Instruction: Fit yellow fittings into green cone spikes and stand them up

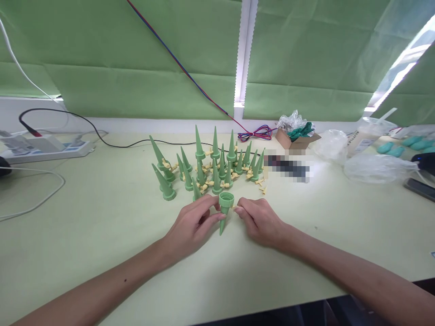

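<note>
My left hand (195,222) is closed on a green plastic watering spike (226,200), pinched between thumb and fingers. Its threaded open end faces up and its tip points down. At the spike's right side, my right hand (260,219) pinches a small yellow valve (234,207), mostly hidden by the fingertips and close against the spike. Beyond both hands, several more green spikes (216,180) stand tip-up on their wide ends, many with yellow valves at their sides. A few loose yellow valves (263,190) lie to the right of the group.
A power strip (78,150) with plugs and cables lies at the far left of the table (102,217). Toward the back right are a cardboard box (292,144), a plastic cup (365,136), clear bags (379,168) and teal pieces (396,151). A phone (419,188) rests at the right.
</note>
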A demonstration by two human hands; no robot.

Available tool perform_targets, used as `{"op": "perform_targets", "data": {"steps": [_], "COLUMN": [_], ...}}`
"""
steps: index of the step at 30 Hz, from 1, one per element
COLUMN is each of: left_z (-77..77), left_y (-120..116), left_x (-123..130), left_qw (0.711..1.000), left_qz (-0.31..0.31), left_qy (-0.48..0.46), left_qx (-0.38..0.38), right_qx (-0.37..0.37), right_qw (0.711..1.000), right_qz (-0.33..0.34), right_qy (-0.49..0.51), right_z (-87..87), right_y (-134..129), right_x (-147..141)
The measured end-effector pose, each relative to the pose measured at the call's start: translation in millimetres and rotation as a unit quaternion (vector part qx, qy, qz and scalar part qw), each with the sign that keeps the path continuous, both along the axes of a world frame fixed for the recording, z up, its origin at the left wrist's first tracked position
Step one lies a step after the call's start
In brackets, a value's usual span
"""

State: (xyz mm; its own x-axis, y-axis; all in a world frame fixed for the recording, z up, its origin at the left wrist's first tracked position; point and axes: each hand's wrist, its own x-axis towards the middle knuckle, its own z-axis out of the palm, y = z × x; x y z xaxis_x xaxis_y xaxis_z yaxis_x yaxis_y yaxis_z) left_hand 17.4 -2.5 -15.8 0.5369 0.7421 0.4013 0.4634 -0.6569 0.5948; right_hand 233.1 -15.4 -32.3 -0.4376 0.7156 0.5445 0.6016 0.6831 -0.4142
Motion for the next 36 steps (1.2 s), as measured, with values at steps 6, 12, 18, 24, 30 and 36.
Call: {"op": "perform_targets", "data": {"steps": [6,12,18,24,30,36], "left_z": [-3.9,2.9,6.2,4.9,7.3,7.1], "left_y": [-1.2,1.7,4.1,3.5,4.9,5.5], "left_x": [0.2,-0.4,0.9,1.5,0.9,2.2], "left_qw": [0.997,0.997,0.994,0.990,0.993,0.995], "left_qz": [0.031,-0.016,-0.013,0.003,-0.008,-0.019], "left_qy": [-0.041,-0.049,-0.032,-0.005,0.005,-0.005], "left_qx": [-0.058,-0.050,-0.101,-0.139,-0.114,-0.096], "right_qx": [0.058,0.066,0.080,0.083,0.078,0.050], "right_qw": [0.997,0.997,0.996,0.992,0.988,0.988], "right_qz": [-0.036,-0.021,0.011,0.019,0.031,0.019], "right_qy": [0.038,0.022,-0.038,-0.088,-0.129,-0.148], "right_z": [1.8,2.6,4.0,0.6,1.5,-1.0], "right_y": [0.3,1.1,0.6,1.3,1.1,-0.2], "right_x": [1.1,1.8,2.5,3.8,4.3,4.4]}}
